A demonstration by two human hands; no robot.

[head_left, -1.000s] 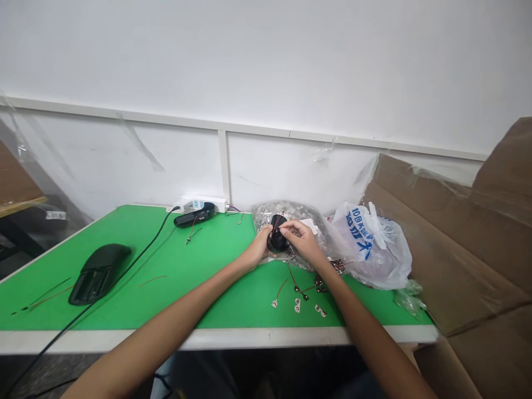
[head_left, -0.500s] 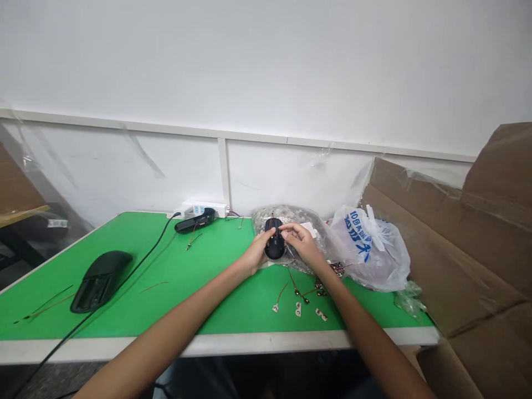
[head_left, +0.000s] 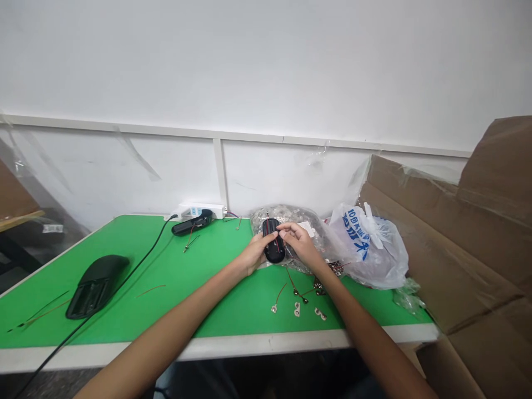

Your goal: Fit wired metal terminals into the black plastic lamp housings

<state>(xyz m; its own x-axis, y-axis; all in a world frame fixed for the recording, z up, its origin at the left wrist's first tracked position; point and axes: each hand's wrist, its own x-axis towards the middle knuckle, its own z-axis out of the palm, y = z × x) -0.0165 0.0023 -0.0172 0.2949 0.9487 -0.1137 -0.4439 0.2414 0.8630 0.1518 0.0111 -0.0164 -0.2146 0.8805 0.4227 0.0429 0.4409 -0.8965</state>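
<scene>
A black oval plastic housing with slots and a red wire is held over the front of a clear bag of small metal parts. My left hand grips its left side, thumb on top. From the right, my right hand has its thumb and fingertips pinched at the upper right of the housing; whatever is between them is too small to make out. Below the hands, several small contact plates lie on the green table, some with red wires.
A similar black housing lies at left, crossed by a black cable. Another black housing with wires rests by a white power strip. A white plastic bag and a cardboard box stand at right.
The view has shifted slightly. The housing is tipped a little, showing more of its slotted face and the red wire. Both hands keep their places on it.
</scene>
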